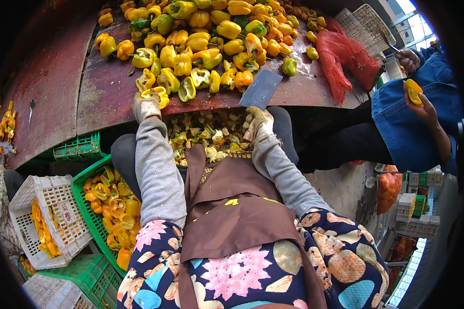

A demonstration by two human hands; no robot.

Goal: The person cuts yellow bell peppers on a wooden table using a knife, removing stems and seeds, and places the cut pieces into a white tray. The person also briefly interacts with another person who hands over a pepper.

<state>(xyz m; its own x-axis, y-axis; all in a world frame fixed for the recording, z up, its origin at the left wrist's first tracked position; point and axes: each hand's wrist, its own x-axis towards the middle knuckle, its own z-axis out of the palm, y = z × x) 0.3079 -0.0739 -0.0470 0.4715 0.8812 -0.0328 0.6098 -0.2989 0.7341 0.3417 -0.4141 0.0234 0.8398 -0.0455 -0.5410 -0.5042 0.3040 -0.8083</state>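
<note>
My gloved left hand is at the table's front edge, its fingers closed on a cut yellow bell pepper. In my gloved right hand is the handle of a broad-bladed cleaver. The blade tilts up over the table edge, apart from my left hand. Several halved bell peppers lie between the two hands, showing pale insides. Behind them spreads a heap of whole yellow, orange and greenish bell peppers. Pepper cores and trimmings lie below the edge, between my knees.
The reddish table runs across the front. To the left are a green crate with cut peppers and a white crate. A red mesh bag lies at the right; beside it a co-worker holds a knife and a pepper piece.
</note>
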